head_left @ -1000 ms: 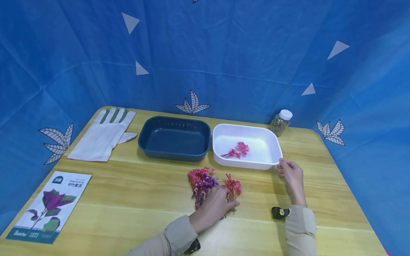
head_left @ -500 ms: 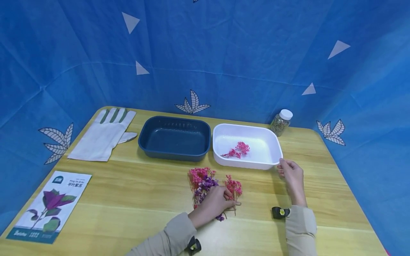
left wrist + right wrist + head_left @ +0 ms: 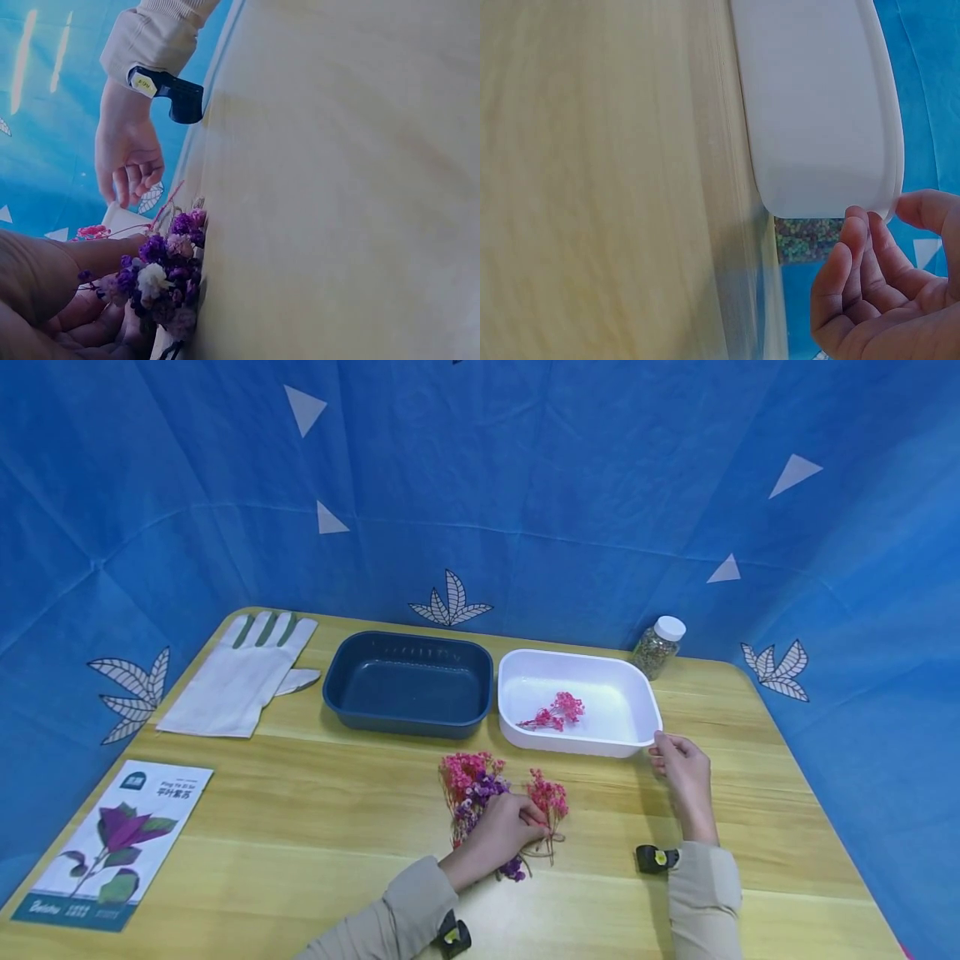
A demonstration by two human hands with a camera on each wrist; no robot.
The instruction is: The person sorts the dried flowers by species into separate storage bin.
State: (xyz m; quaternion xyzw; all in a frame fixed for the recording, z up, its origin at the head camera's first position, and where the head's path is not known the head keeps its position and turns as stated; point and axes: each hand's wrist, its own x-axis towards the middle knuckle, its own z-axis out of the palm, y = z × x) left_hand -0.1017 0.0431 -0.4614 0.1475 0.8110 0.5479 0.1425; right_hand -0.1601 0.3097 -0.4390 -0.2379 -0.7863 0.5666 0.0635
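Observation:
In the head view my left hand [image 3: 501, 828] bends over a small bunch of pink dried flowers [image 3: 548, 797], thumb and fingertips pinching its stems beside a thin twine bow. Beneath and left of that hand lies a larger bunch of pink and purple dried flowers [image 3: 478, 789], partly hidden; its purple and white blossoms [image 3: 161, 277] fill the space beside the fingers in the left wrist view. My right hand [image 3: 684, 775] pinches the near right corner of a white plastic basin [image 3: 581, 747], thumb on the rim and fingertips on the outer wall. Pink sprigs [image 3: 555, 713] lie inside it.
A dark blue basin [image 3: 408, 724] stands left of the white one. A jar with a white lid [image 3: 656, 648] is behind the right corner. White gloves [image 3: 232, 681] and a seed packet [image 3: 112, 847] lie on the left. Blue cloth [image 3: 480, 485] encloses the table [image 3: 300, 877].
The left fingers have shifted slightly on the small pink bunch, drawing back from its right side, so its stems and twine bow now show. The right hand and the basin have not moved.

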